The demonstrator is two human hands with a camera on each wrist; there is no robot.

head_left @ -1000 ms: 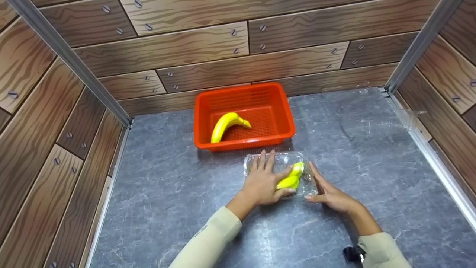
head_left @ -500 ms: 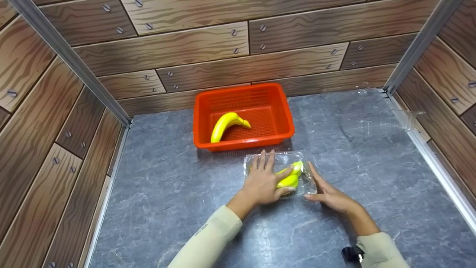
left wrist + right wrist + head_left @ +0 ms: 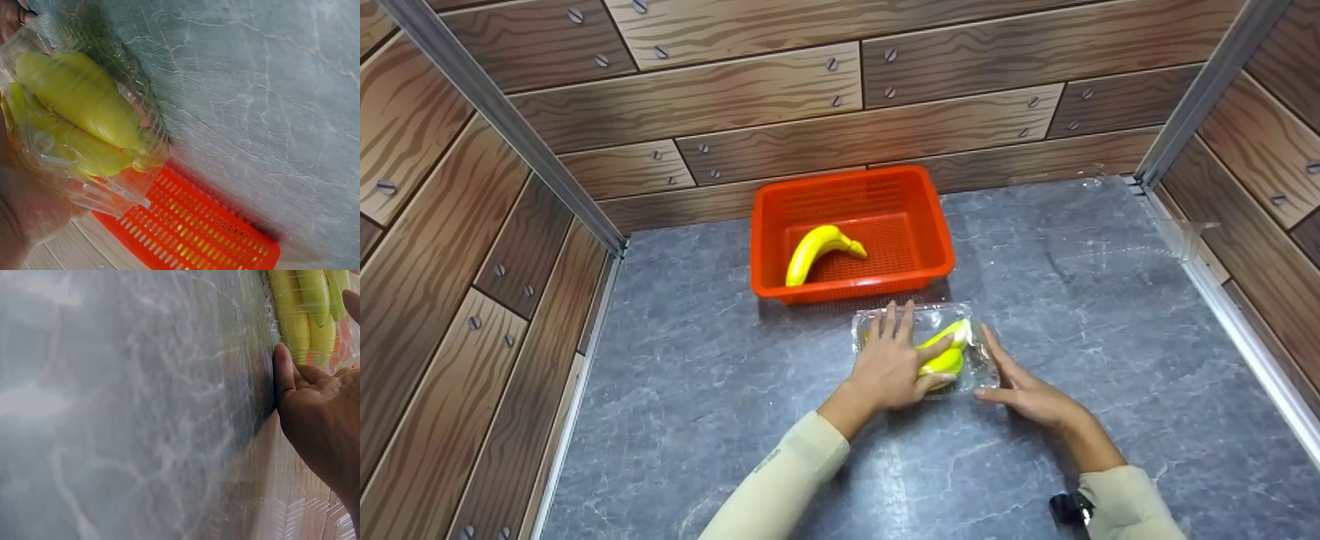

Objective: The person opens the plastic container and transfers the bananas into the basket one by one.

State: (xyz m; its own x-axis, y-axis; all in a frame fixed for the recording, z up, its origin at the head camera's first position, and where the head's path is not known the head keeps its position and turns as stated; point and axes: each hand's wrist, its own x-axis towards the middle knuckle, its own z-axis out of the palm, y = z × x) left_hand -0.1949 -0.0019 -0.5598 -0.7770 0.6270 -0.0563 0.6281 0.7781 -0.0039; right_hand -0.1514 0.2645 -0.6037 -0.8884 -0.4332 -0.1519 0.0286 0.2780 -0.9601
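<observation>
A clear plastic container [image 3: 984,367] lies on the table in front of the basket, with yellow-green bananas [image 3: 945,358] in it. My left hand [image 3: 889,367] lies over its left part with straight, spread fingers, thumb and forefinger against the bananas. At the container's right end is my right hand [image 3: 1031,394], fingers and thumb straight and spread apart, fingertips right at the side wall. The left wrist view shows the bananas [image 3: 84,101] through the ribbed plastic wall. In the right wrist view, the right hand [image 3: 320,405] rests low beside the container.
A red-orange perforated basket [image 3: 851,289] stands behind the container, holding a single yellow banana [image 3: 814,251]. Another clear plastic piece [image 3: 1181,238] lies at the back right, by the side wall. Wood-patterned panels [image 3: 765,82] enclose the grey marbled table [image 3: 697,360].
The bananas under my left hand have shifted slightly, the upper tip moving a little toward the basket. Both hands stay almost where they were.
</observation>
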